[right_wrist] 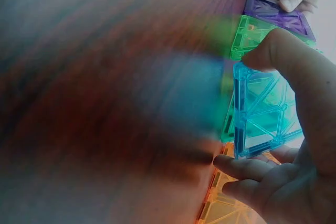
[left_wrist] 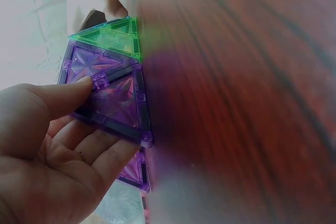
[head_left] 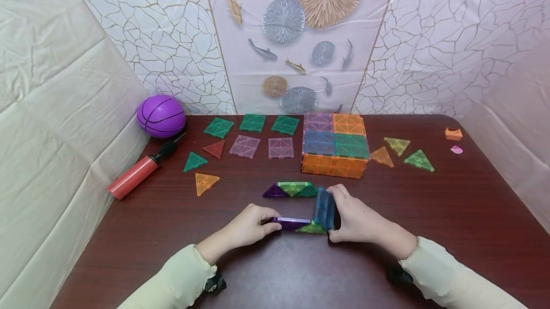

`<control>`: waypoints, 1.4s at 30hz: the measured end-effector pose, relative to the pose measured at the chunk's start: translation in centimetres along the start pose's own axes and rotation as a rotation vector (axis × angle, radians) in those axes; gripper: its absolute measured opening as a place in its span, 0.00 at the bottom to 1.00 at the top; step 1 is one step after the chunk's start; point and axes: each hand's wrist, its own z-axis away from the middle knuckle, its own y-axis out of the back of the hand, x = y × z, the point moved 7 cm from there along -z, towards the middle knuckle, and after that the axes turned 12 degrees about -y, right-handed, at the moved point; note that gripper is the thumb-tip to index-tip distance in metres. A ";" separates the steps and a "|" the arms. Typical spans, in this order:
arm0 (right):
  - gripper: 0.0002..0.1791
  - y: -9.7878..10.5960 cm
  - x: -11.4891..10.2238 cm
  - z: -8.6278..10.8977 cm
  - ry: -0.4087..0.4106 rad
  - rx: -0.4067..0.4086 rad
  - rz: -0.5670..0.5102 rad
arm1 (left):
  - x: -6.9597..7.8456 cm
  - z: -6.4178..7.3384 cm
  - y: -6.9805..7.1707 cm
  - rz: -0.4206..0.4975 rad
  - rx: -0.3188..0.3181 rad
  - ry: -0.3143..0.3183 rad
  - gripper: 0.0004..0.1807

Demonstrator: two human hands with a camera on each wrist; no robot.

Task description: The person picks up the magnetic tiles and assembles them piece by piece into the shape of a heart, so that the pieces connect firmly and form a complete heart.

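My left hand (head_left: pixel 245 228) pinches a purple triangular magnetic tile (head_left: pixel 289 223) at the left end of an upright strip, thumb on one face and fingers behind. A light green triangular tile (left_wrist: pixel 107 36) stands beside it in the strip. At the strip's right end, a blue square tile (right_wrist: pixel 268 106) stands on edge. My right hand (head_left: pixel 361 216) holds that blue tile between thumb and fingers at its opposite side edges. Farther back, a second upright strip has a purple triangle (head_left: pixel 270 190), a green triangle (head_left: pixel 293 187) and a teal triangle (head_left: pixel 309 190).
Behind stands a tile box (head_left: pixel 335 165) of orange, blue, green and purple squares. Loose square tiles (head_left: pixel 252 122) and triangles (head_left: pixel 206 183) lie around it. A purple ball (head_left: pixel 161 116) and red hand pump (head_left: pixel 134 176) are left; small orange (head_left: pixel 453 133) and pink pieces (head_left: pixel 457 150) lie far right.
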 end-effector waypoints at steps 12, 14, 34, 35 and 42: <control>0.52 -0.6 0.1 -0.2 -0.021 -0.038 0.002 | 0.1 -0.6 3.0 0.014 0.197 -0.014 0.13; 0.52 -0.6 0.1 -0.3 -0.018 -0.032 0.004 | 0.1 -1.0 4.2 -0.018 0.301 -0.034 0.11; 0.51 -0.3 0.1 -0.6 -0.022 -0.064 -0.026 | -4.8 -5.3 2.4 0.101 0.073 0.166 0.10; 0.51 -0.3 0.1 -0.6 -0.023 -0.069 -0.028 | -4.7 -5.4 2.4 0.099 0.072 0.164 0.09; 0.51 -0.4 0.0 -0.8 0.004 -0.102 -0.020 | -4.6 -5.6 2.1 0.107 0.068 0.159 0.10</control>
